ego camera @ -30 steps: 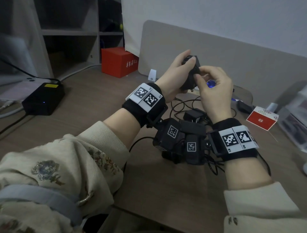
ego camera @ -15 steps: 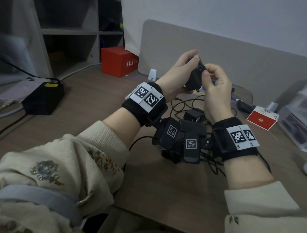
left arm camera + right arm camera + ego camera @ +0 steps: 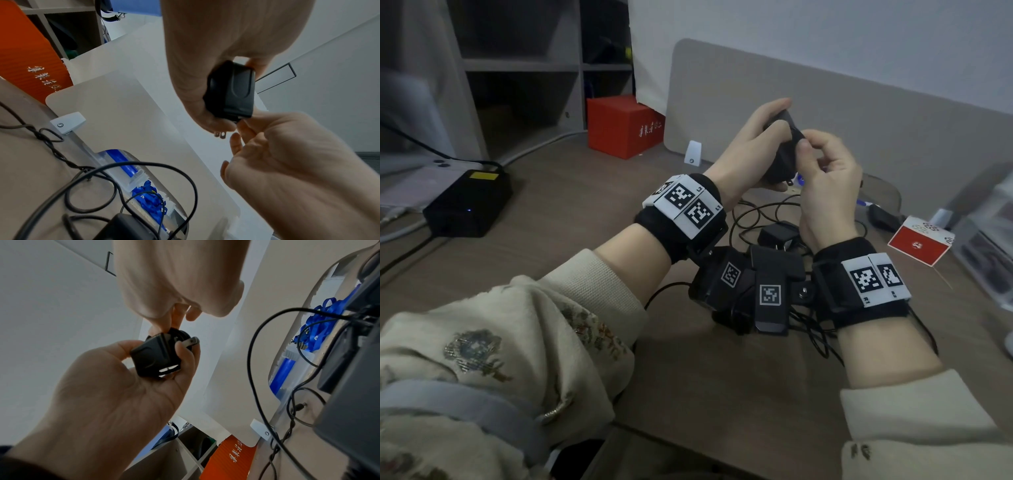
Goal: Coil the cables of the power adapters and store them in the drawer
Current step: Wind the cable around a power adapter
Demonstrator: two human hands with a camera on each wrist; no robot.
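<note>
Head view: the left hand (image 3: 748, 144) is gripping the black power adapter (image 3: 782, 150) upright (prongs down), the right hand (image 3: 825, 185) pinching its cable end alongside.

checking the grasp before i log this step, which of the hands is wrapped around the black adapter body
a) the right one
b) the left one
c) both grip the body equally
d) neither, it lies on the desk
b: the left hand wraps the black adapter held above the desk, while the right hand only pinches at its plug end with fingertips.
</note>
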